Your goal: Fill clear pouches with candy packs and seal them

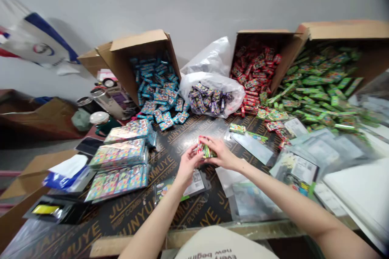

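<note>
Over the middle of the dark printed plywood tabletop (164, 166), both hands meet around a small stack of red and green printed packets (207, 148). My left hand (190, 162) pinches the red end on the left. From the right, my right hand (224, 153) curls its fingers over the top and the green side. Just below the hands lies a clear printed pouch (194, 184), partly hidden by my left forearm. A single green packet (237, 128) rests beyond my right hand, beside a flat clear sleeve (253, 147).
Tipped cartons spill blue packets (165, 97), red packets (255, 68) and green packets (322, 85). Between them sits a plastic bag (237, 97) of purple packets. Stacked filled packs (121, 153) stand left; clear pouches (328, 145) lie right. A lidded cup (100, 119) stands behind the stacks.
</note>
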`<state>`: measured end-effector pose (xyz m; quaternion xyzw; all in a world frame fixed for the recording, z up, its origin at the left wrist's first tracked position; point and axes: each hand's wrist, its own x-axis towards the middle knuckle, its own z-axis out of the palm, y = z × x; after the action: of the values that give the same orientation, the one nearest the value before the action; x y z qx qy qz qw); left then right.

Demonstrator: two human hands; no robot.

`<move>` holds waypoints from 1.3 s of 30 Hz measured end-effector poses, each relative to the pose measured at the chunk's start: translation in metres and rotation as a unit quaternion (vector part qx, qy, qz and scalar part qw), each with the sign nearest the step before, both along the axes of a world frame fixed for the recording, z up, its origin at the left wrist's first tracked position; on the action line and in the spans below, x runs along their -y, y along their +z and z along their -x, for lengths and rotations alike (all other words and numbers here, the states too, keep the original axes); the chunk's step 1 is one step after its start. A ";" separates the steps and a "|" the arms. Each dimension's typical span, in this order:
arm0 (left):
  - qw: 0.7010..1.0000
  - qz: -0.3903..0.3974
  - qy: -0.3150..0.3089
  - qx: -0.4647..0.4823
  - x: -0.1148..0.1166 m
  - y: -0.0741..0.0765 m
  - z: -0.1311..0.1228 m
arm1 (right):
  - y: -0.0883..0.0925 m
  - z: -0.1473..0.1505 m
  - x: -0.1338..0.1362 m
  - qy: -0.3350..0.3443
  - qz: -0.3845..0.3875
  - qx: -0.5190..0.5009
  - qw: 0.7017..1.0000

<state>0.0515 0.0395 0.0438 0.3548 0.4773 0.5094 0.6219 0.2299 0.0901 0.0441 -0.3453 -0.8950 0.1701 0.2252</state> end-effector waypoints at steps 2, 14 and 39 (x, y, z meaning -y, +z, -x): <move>0.998 0.027 0.042 0.032 -0.003 -0.003 0.007 | -0.005 0.009 0.001 0.015 -0.003 0.020 1.000; 0.998 0.027 0.053 -0.015 0.024 0.006 0.039 | 0.011 0.028 0.044 0.060 0.085 -0.136 0.985; 0.812 -0.209 -0.190 -0.511 0.071 -0.017 0.064 | -0.016 -0.002 0.076 0.076 0.184 -0.107 0.974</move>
<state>-0.0130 -0.0320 0.0264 0.7688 0.5314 0.2137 0.2844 0.2316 0.0140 0.0277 -0.2916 -0.8427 0.3847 0.2384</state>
